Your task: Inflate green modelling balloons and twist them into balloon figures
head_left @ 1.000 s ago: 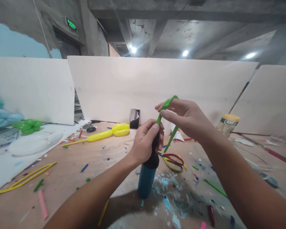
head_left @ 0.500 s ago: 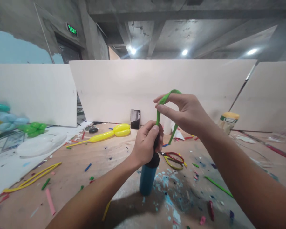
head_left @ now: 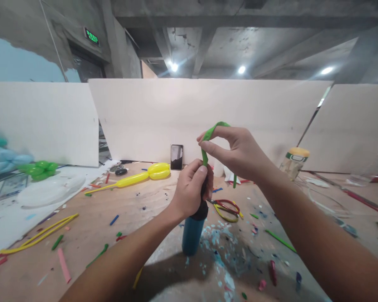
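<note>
A: At the middle of the plywood table [head_left: 91, 226], just ahead of the body: a teal hand pump [head_left: 192, 235] standing upright. Held how?

B: Clenched at the top by the left hand [head_left: 190, 188], fingers wrapped round the black neck, thumb up by the nozzle (nozzle itself hidden behind the thumb).

A: And the right hand [head_left: 236, 153]?

B: Raised just above the left, pinching an uninflated green balloon [head_left: 219, 124] between thumb and forefinger. Looped over the forefinger, one end running down to the left thumb, the loose tail hanging behind the palm.

A: Mouth of the balloon on the nozzle or not?

B: Cannot tell; covered by the thumb. Looks like the fitting step, judging by the pinch so close to the pump top.

A: Needed next, then?

B: Probably a snug seat of the balloon's neck on the nozzle, a firm pinch there with the left thumb, and the right hand freed for pumping. Slack in the loop best taken out first.

A: Around it?

B: Red-and-yellow scissors [head_left: 227, 208] lying just right of the pump, touching nothing. Partly inflated yellow balloon [head_left: 145, 175] farther back to the left, a dark phone [head_left: 176, 157] propped against the white partition, a yellow-lidded jar [head_left: 292, 161] well off to the right. Coloured balloon scraps scattered all over, blue flecks thickest by the pump's foot.
</note>
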{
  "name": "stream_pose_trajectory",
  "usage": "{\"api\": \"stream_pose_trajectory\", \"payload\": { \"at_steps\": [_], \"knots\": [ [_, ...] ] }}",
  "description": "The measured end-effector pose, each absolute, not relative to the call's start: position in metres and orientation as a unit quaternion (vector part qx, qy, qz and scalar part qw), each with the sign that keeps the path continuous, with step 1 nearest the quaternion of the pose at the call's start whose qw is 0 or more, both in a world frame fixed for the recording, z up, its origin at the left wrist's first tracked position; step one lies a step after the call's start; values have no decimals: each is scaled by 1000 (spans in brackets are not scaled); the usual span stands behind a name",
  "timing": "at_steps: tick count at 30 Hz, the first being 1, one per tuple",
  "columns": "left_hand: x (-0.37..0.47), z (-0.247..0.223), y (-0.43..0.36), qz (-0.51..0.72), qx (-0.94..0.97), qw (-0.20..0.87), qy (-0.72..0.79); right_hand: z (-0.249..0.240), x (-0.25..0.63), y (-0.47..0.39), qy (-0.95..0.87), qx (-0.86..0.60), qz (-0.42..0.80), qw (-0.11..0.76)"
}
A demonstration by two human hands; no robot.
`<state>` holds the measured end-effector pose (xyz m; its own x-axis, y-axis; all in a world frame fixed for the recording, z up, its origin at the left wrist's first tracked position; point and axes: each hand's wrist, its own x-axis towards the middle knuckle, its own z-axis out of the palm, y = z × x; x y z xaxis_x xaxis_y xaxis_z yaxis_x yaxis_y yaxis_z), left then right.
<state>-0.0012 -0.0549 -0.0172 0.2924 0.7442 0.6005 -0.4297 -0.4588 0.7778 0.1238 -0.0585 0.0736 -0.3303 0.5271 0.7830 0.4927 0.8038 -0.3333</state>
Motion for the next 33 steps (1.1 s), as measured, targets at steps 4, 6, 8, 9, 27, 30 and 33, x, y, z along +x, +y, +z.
{"api": "stream_pose_trajectory", "payload": {
  "at_steps": [4, 6, 8, 9, 27, 30, 33],
  "knots": [
    [-2, -17, -56, 585, 613, 516, 127, 74, 124, -60, -814, -318, 23, 485],
    [-2, -18, -57, 592, 605, 517, 127, 74, 124, -60, -815, -322, 25, 481],
    [-2, -19, -57, 592, 607, 516, 123, 74, 124, -61, -816, -325, 25, 478],
    [-2, -19, -57, 589, 609, 516, 121, 74, 124, -61, -816, -325, 24, 477],
    [3, -18, -64, 591, 625, 497, 112, 70, 127, -64, -813, -323, 24, 484],
    [2, -18, -62, 595, 619, 495, 130, 71, 128, -66, -810, -322, 31, 489],
    [1, -18, -61, 597, 624, 484, 142, 72, 129, -67, -809, -321, 32, 491]
  ]
}}
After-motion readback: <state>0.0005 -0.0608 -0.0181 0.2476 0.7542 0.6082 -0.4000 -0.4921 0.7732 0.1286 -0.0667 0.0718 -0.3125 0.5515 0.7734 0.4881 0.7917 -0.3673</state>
